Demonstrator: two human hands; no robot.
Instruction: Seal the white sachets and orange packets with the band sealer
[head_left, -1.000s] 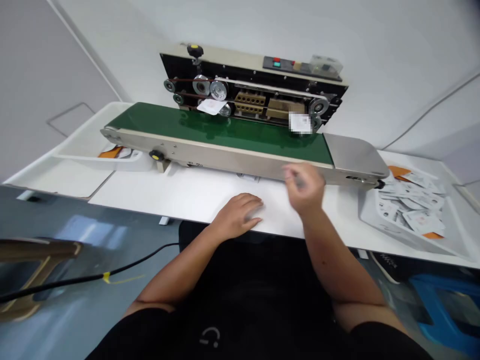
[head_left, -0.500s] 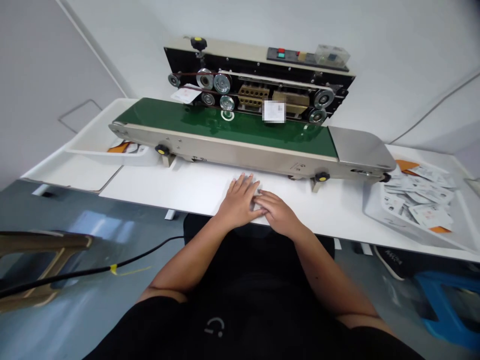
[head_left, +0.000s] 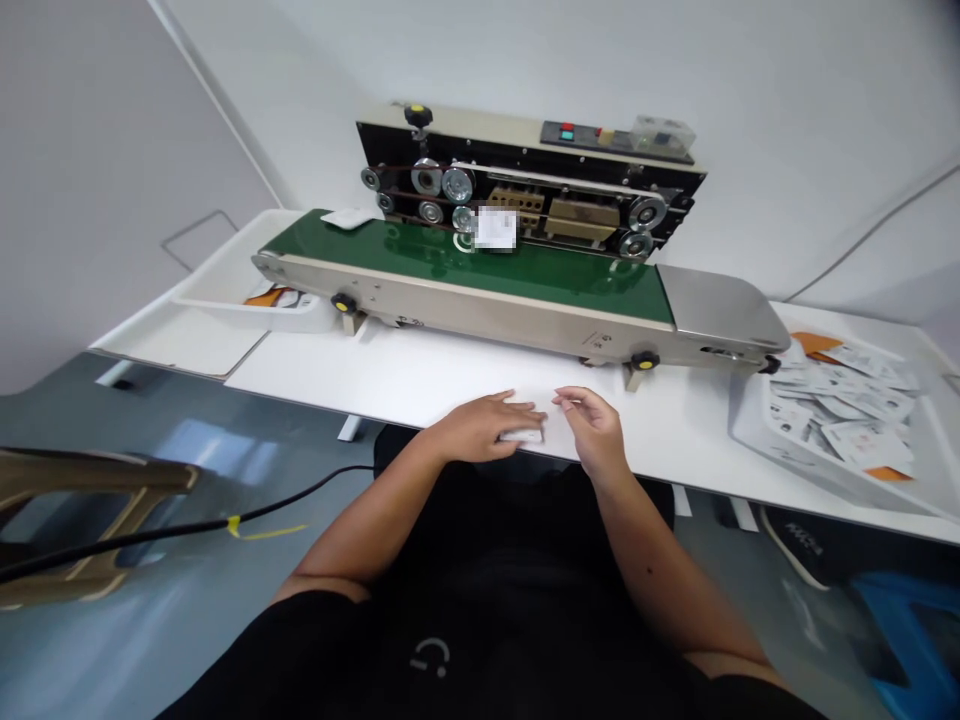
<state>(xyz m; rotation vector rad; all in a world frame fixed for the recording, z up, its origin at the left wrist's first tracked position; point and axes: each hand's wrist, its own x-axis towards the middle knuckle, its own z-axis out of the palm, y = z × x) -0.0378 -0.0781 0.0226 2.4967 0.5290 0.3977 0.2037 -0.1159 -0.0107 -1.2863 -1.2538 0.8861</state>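
Note:
My left hand [head_left: 480, 428] lies on the white table edge with its fingers closed over a small stack of white sachets [head_left: 523, 435]. Just to its right, my right hand [head_left: 594, 428] has its fingers curled, pinching what looks like a thin white sachet [head_left: 568, 401] at the fingertips. Behind both hands runs a band sealer with a green conveyor belt [head_left: 555, 272]. One white sachet [head_left: 496, 228] rides along the sealing head. Another sachet [head_left: 346, 217] lies at the belt's left end.
A white tray [head_left: 757, 425] at the right holds several loose sachets. Under the belt's left end, a second white tray [head_left: 225, 300] holds a few sachets. A black cable [head_left: 187, 540] and a wooden frame [head_left: 90, 480] lie at the lower left, a blue stool [head_left: 907, 630] at the lower right.
My right hand came back from the belt to the table, met the left hand, then drew slightly apart to the right. The sachets on the belt travelled leftwards.

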